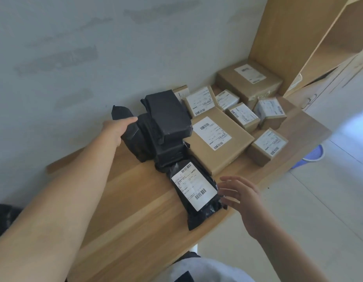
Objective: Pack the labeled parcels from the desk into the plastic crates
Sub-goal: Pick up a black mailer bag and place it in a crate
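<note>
Parcels cover the far half of the wooden counter (136,210): black plastic bags toward the wall edge, brown cardboard boxes toward the far end by the wooden shelf unit (294,37). The left hand (117,129) reaches along the wall edge and grips the end of a black bag (134,139), thumb laid across its top; the fingers are hidden behind it. A flat black bag (168,115) lies stacked on other black bags just beside it. Nearer the front edge lies a labeled black bag (197,192), its white label facing up. The right hand (241,196) hovers at that bag's right side, fingers spread and relaxed, holding nothing; whether the fingertips touch the plastic cannot be told. A large flat box (217,139) sits in the middle, smaller labeled boxes (267,147) around it, and a bigger box (249,82) against the shelf unit. On the floor beyond the front edge stands a blue basin (313,155).
</note>
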Demonstrator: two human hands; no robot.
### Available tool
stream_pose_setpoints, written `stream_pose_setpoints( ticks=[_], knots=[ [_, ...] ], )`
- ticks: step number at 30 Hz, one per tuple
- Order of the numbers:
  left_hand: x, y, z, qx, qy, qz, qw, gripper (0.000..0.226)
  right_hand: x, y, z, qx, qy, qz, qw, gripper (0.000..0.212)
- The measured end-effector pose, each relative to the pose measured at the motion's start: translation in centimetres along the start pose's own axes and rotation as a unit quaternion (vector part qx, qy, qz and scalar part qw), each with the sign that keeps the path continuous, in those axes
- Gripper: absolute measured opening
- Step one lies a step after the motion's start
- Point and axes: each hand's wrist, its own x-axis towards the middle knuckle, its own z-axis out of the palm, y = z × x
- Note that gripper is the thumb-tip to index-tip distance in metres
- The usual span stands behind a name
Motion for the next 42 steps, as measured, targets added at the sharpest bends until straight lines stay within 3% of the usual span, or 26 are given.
stream_pose_setpoints(
  ticks=[9, 16, 20, 24, 28, 32, 34, 38, 42],
  knots=[
    [1.5, -0.7, 0.0, 0.056, 0.050, -0.006, 0.997, 0.067, 3.5, -2.1, 2.1, -0.035, -0.024, 0.023, 0.999, 0.016],
    [-2.7, -3.4, -4.3, 0.092, 0.088, -0.003, 0.992, 0.037, 4.8, -4.0, 4.2, -0.111, -0.131, 0.008, 0.985, 0.016],
    [-7.7, -4.4, -5.3, 0.140, 0.128, 0.027, 0.981, 0.035, 5.3, -5.2, 4.5, -0.127, -0.192, 0.002, 0.973, 0.017],
    [-13.8, -4.8, -4.7, 0.224, 0.149, 0.101, 0.958, 0.053, 5.9, -5.7, 4.3, -0.133, -0.258, 0.025, 0.957, 0.017],
    [-20.9, -6.3, -2.0, 0.378, 0.174, 0.193, 0.889, 0.079, 6.5, -5.6, 2.5, -0.089, -0.321, 0.107, 0.937, 0.024],
    [-27.0, -9.5, 2.2, 0.517, 0.181, 0.387, 0.742, 0.083, 7.4, -4.9, -0.6, -0.078, -0.352, 0.195, 0.912, 0.047],
    [-29.2, -11.3, 4.7, 0.534, 0.171, 0.452, 0.693, 0.086, 7.4, -4.7, -2.0, -0.082, -0.360, 0.231, 0.900, 0.062],
    [-32.7, -13.5, 9.2, 0.546, 0.148, 0.522, 0.638, 0.077, 7.4, -5.0, -4.5, -0.110, -0.392, 0.216, 0.888, 0.063],
    [-34.9, -14.3, 12.3, 0.543, 0.154, 0.541, 0.624, 0.058, 6.9, -5.9, -6.9, -0.142, -0.425, 0.198, 0.872, 0.033]
  ],
)
